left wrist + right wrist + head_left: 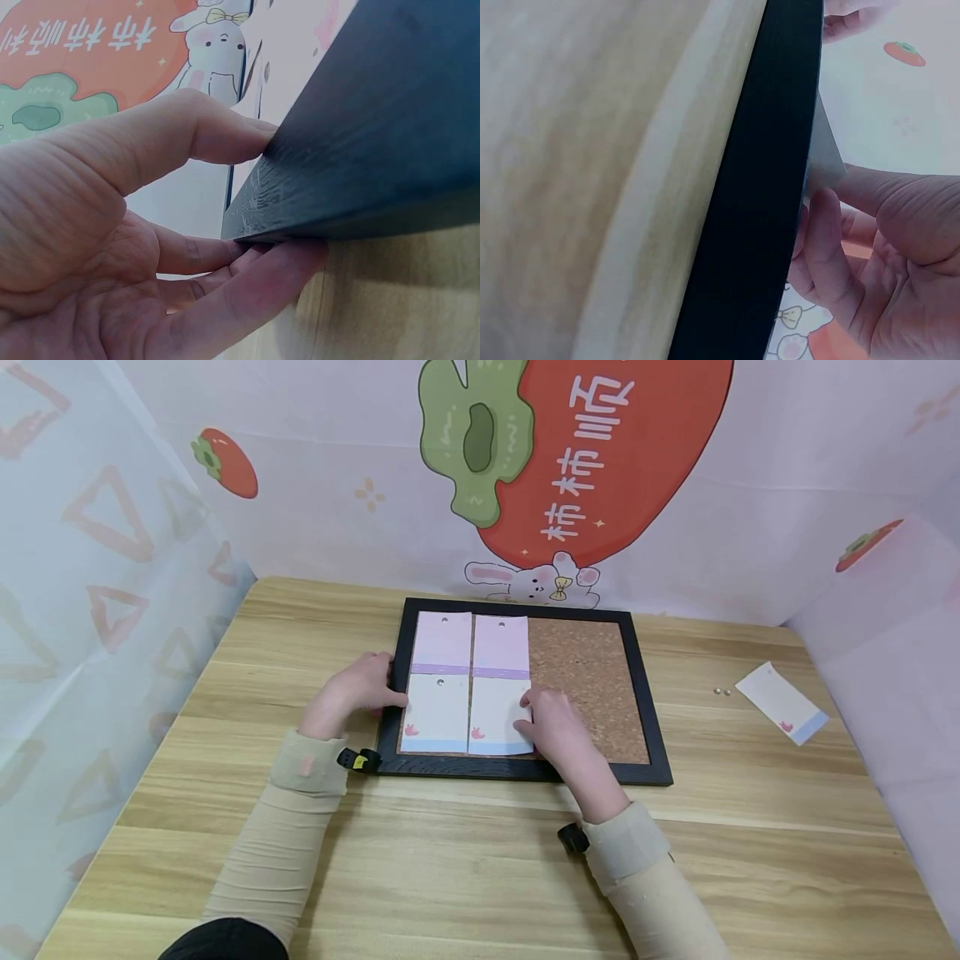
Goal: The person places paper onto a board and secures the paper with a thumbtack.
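Note:
A cork board (581, 693) in a black frame (652, 727) lies on the table. My left hand (360, 685) grips the frame's left side, its thumb on top and fingers against the outer edge and underside in the left wrist view. Two pink-purple cards (442, 643) lie in the upper row, each with a pin near its top. Below them is a white card with a blue strip (435, 718), also pinned. My right hand (558, 727) pinches the right edge of a matching white card (495, 714) beside it; no pin shows on this one. In the right wrist view, that card's corner (826, 150) meets the thumb.
To the right of the board, two small shiny pins (722, 692) lie on the wooden table (465, 860). Another white card with a blue strip (783, 703) lies beyond them. A printed cloth backdrop (315, 518) stands behind the table and along its sides.

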